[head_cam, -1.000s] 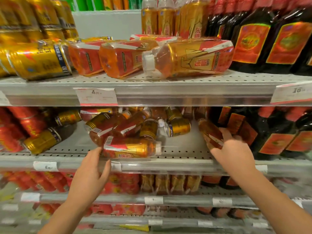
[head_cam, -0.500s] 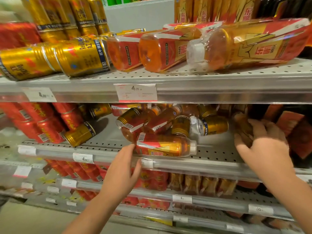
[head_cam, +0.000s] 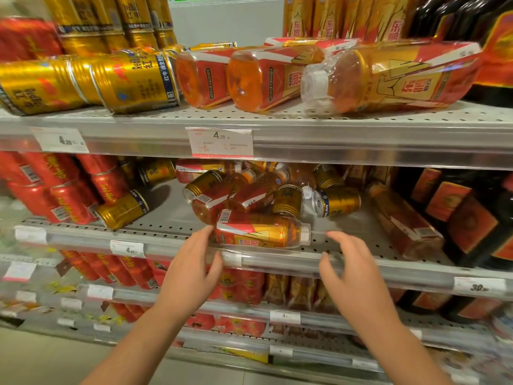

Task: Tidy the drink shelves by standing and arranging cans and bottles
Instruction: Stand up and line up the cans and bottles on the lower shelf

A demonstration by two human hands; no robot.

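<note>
A bottle (head_cam: 261, 230) lies on its side at the shelf (head_cam: 361, 266) front, a heap of cans (head_cam: 288, 200) behind it, another bottle (head_cam: 405, 220) toppled to its right.

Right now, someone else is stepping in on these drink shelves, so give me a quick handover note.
Left hand: open, fingertips at the base end of the front bottle lying on the middle shelf; no grip yet.
Right hand: open, empty, near that bottle's cap end.
Behind it, a pile of toppled cans and bottles; another lying bottle further right.
Top shelf: gold cans and large bottles also on their sides.
Done: nothing visibly stood up here. Left: stand and line up all of it.
</note>
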